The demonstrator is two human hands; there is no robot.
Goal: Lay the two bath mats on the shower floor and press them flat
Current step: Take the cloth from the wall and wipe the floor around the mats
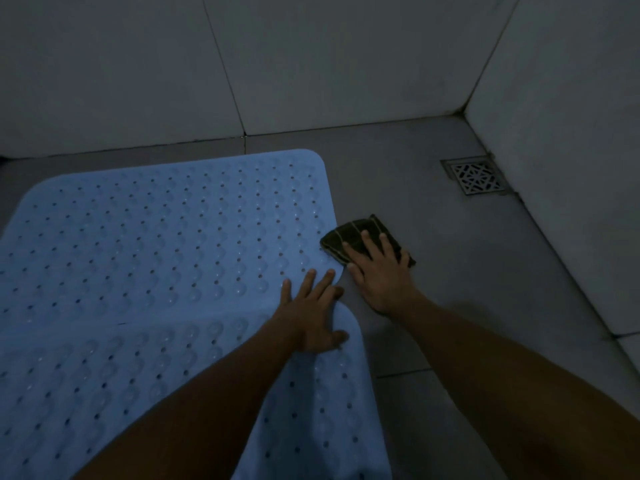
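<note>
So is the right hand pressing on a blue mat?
No: the right hand lies on a dark folded cloth beside the far mat, on bare floor.

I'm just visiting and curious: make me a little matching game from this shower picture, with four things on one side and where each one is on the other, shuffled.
Things:
1. left hand
2. right hand
3. floor drain
4. far blue mat

Places:
A. set in the floor near the corner of the walls
B. spread on the floor, its far edge close to the back wall
C. flat on the dark folded cloth beside the mats
D. pressing where the near blue mat overlaps the far one

Pairs: 1-D, 2-C, 3-A, 4-B
</note>
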